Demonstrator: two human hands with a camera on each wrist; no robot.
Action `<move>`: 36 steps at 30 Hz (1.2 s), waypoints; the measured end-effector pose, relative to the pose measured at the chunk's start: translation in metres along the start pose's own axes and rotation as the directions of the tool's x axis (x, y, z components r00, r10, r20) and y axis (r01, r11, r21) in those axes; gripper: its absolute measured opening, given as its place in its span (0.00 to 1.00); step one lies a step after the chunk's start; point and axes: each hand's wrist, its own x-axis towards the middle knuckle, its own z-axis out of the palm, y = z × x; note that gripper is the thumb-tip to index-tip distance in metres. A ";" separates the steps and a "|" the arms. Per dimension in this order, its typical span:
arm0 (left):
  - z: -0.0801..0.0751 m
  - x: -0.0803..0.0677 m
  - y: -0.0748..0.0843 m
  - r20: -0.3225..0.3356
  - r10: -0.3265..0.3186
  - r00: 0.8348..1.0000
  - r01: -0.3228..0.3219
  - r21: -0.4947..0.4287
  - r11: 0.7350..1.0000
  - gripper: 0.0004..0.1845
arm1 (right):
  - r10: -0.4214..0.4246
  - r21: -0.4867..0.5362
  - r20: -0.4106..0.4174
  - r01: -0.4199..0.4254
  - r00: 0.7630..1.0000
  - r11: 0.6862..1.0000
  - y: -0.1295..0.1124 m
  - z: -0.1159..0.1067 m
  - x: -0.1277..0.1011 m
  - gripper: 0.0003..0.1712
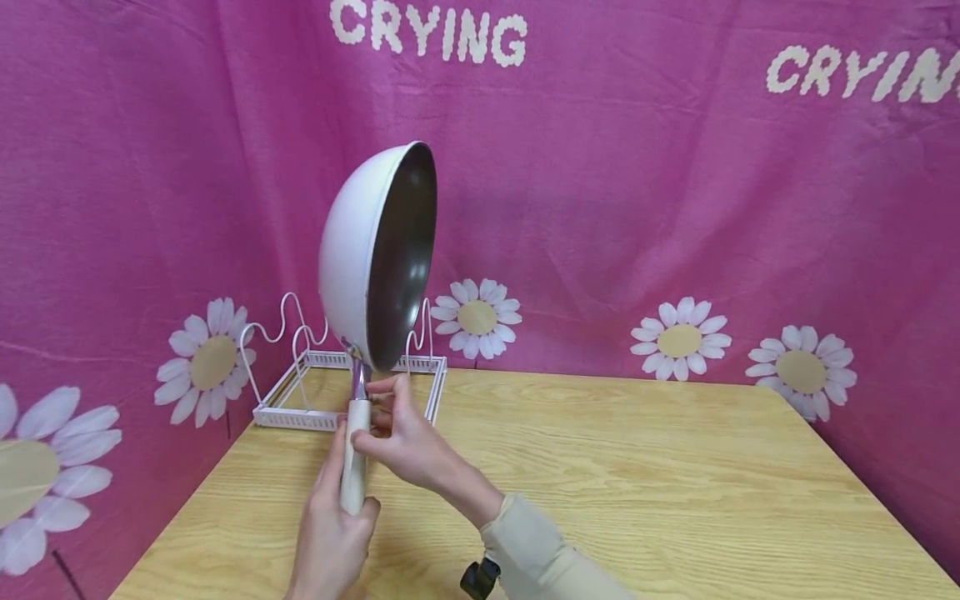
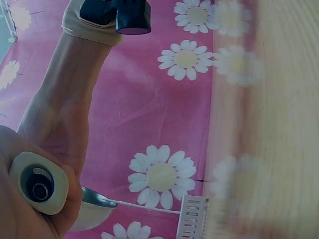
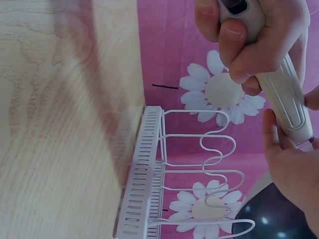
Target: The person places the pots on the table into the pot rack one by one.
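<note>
The left hand (image 1: 330, 533) is cut off at the lower frame edge in the head view; its wrist is out of sight. In the left wrist view the table edge is blurred, and only the butt end of the handle shows. The right wrist view cuts off most of the pan bowl.

The left hand is closed around the lower end of the cream plastic handle (image 1: 354, 462) of the white, dark-lined, deep round frying pan (image 1: 378, 258). The right hand (image 1: 405, 437) touches the upper handle near the metal neck, fingers loosely curled about it; whether it grips firmly cannot be told.

The pan is held upright, bowl at 12 o'clock from the hands, above the light wooden table (image 1: 637, 483). The white wire pan rack (image 1: 337, 392) stands just behind, at 12 o'clock.
</note>
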 end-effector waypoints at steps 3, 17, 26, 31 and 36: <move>0.000 0.000 -0.002 -0.007 0.003 1.000 -0.003 -0.006 1.000 0.56 | -0.004 0.016 0.004 0.004 1.000 1.000 0.002 0.001 0.000 0.31; -0.001 -0.002 -0.008 0.022 -0.051 0.998 0.051 -0.023 0.998 0.55 | 0.029 0.015 0.007 -0.029 1.000 0.999 0.011 0.003 -0.004 0.30; 0.000 -0.002 -0.011 0.094 -0.140 0.986 0.148 -0.083 0.985 0.55 | 0.040 0.020 0.007 -0.040 0.999 0.999 0.018 0.004 -0.005 0.29; -0.001 -0.002 -0.012 0.093 -0.133 0.987 0.138 -0.046 0.989 0.55 | 0.052 0.005 0.003 -0.052 0.999 0.999 0.020 0.003 -0.007 0.27; 0.001 -0.001 -0.011 0.123 -0.154 0.980 0.167 -0.104 0.980 0.56 | 0.042 -0.010 -0.011 -0.042 0.999 0.999 0.021 0.002 -0.008 0.26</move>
